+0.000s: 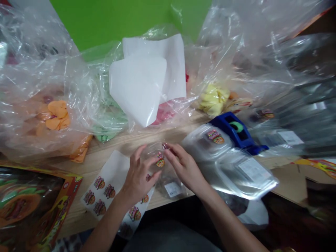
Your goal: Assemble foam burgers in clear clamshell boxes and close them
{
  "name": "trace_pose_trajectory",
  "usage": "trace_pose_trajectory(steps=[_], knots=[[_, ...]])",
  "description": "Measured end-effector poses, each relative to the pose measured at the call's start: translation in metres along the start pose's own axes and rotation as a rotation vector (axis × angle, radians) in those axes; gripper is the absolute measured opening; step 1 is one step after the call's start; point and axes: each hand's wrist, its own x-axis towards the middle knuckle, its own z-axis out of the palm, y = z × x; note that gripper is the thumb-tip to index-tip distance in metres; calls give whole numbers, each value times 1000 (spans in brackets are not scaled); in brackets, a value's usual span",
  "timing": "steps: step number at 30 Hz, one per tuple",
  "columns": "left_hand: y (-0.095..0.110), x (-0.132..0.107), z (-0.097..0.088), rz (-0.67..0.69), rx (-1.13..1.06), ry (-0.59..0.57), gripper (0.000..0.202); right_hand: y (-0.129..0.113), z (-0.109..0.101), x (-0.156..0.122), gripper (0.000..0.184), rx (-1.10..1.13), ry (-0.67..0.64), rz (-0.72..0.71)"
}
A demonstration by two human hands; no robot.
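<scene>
In the middle of the wooden table lies a clear plastic clamshell container [168, 175] bearing a small burger sticker [160, 160] and a white barcode label [173, 189]. My left hand [140, 171] rests over its left side, fingers spread, thumb and index finger close to the sticker. On the other side my right hand [183, 166] has its fingers curled together on the container, fingertips beside the sticker. Under my left forearm is a white sticker sheet [115, 168] printed with several burger stickers, partly hidden by that arm.
A blue tape dispenser [240, 134] stands behind stacked clear containers [236, 171] at right. Along the back are plastic bags with orange pieces [57, 115], green pieces [105, 129] and yellow pieces [214, 98]. White paper [139, 84] lies on them. A printed box [63, 203] sits at left.
</scene>
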Motion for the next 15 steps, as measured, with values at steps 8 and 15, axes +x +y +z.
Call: trace_pose_trajectory(steps=[8, 15], knots=[[36, 10, -46, 173, 40, 70, 33, -59, -14, -22, 35, 196, -30, 44], [55, 11, -57, 204, 126, 77, 81, -82, -25, -36, 26, 219, 36, 18]])
